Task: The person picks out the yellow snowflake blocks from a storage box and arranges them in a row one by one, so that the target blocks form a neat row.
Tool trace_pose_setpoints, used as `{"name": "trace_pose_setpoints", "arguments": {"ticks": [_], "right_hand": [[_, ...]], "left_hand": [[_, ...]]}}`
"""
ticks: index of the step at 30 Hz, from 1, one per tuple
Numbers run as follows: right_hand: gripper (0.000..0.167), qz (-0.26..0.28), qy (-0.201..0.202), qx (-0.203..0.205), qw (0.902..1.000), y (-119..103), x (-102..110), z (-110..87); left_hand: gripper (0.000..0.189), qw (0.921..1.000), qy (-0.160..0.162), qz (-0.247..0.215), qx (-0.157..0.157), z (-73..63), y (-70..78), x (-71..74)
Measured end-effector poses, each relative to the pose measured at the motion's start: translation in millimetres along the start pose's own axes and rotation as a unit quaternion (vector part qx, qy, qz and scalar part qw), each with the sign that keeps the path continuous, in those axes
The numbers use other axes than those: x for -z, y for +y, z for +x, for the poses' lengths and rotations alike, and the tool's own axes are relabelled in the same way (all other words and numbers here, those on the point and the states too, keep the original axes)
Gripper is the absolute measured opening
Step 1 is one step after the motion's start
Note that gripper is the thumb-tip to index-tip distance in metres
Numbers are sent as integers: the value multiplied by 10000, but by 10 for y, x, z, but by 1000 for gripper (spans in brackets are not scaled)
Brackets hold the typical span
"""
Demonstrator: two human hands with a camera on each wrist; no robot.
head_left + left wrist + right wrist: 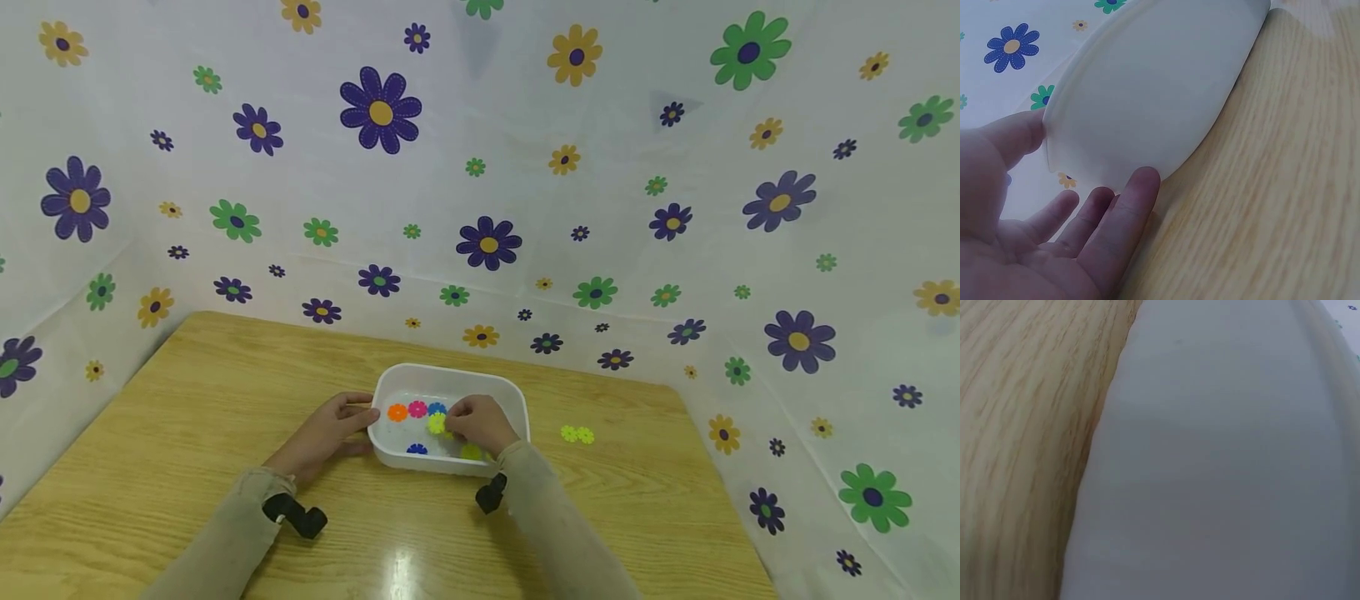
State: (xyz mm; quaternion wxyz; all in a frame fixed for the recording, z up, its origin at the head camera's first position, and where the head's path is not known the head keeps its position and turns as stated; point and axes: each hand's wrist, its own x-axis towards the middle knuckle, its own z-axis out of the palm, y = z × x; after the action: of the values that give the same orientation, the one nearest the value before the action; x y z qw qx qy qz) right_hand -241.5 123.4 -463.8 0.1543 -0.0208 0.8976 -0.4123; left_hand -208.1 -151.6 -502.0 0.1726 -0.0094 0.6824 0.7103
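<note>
A white plastic tray (pixel 450 463) holds several flower-shaped interlocking discs. My left hand (pixel 330 433) grips its left end; in the left wrist view the thumb (pixel 1022 134) is at the rim and a fingertip touches the outer wall. Inside the tray, my right hand (pixel 480 423) pinches a yellow disc (pixel 437 423). Near it lie an orange disc (pixel 397 412), a pink disc (pixel 417 409) and a blue disc (pixel 436 408). A dark blue disc (pixel 417 449) and another yellow disc (pixel 471 452) are by the front wall. The right wrist view shows only the tray's wall (pixel 1210 462), no fingers.
Two yellow discs (pixel 577 434), touching or joined, lie on the wooden table (pixel 637 492) right of the tray. A white flower-patterned cloth (pixel 420 183) stands around the back and sides of the table.
</note>
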Motion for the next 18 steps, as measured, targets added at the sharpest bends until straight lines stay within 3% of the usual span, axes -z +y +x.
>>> {"name": "trace_pose_setpoints", "arguments": {"ticks": [6, 12, 18], "right_hand": [[11, 362, 50, 449, 9983, 10, 192, -90], [15, 736, 241, 613, 9951, 105, 657, -243], [22, 767, 696, 364, 9940, 527, 1247, -331]], "left_hand": [[70, 10000, 12, 56, -6, -7, 12, 0], [64, 10000, 35, 57, -9, 0, -4, -1], [68, 10000, 44, 67, -26, -5, -1, 0]]}}
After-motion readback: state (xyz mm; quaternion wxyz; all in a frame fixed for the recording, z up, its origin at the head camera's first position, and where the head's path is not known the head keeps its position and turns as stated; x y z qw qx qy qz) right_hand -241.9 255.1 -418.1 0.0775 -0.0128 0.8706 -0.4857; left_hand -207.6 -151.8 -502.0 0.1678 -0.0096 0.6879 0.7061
